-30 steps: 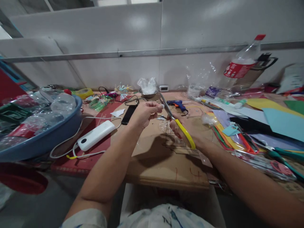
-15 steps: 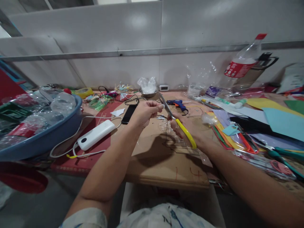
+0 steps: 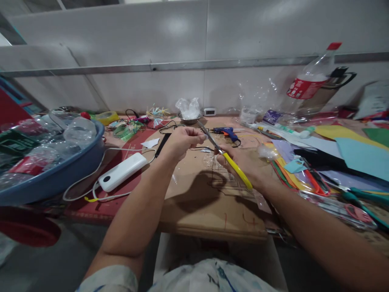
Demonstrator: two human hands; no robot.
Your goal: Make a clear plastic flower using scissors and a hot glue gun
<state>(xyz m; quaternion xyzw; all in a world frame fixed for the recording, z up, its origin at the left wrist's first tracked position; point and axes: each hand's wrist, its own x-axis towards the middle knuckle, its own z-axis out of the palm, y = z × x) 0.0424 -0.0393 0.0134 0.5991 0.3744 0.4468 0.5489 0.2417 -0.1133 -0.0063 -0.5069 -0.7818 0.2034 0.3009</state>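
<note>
Yellow-handled scissors (image 3: 236,169) are in my right hand (image 3: 235,162), their metal blades pointing up and to the left over the board. My left hand (image 3: 185,141) pinches a small, clear or whitish piece (image 3: 206,137) between thumb and fingertips, right beside the blades. Whether the blades touch that piece is hard to tell. Beneath both hands lies a brown board (image 3: 188,211) with dark line drawings and red marks near its front edge. Small clear plastic scraps (image 3: 209,161) lie on it.
A blue basin (image 3: 75,162) of plastic bottles stands left, near a white power bank (image 3: 123,172) and a partly covered black phone (image 3: 163,144). Behind are a blue glue gun (image 3: 226,133) and a metal bowl (image 3: 189,118). Coloured sheets (image 3: 361,156) and a large bottle (image 3: 308,86) are right.
My left hand has shifted slightly left and now covers more of the phone. The scissor blades have moved a little left with the small piece.
</note>
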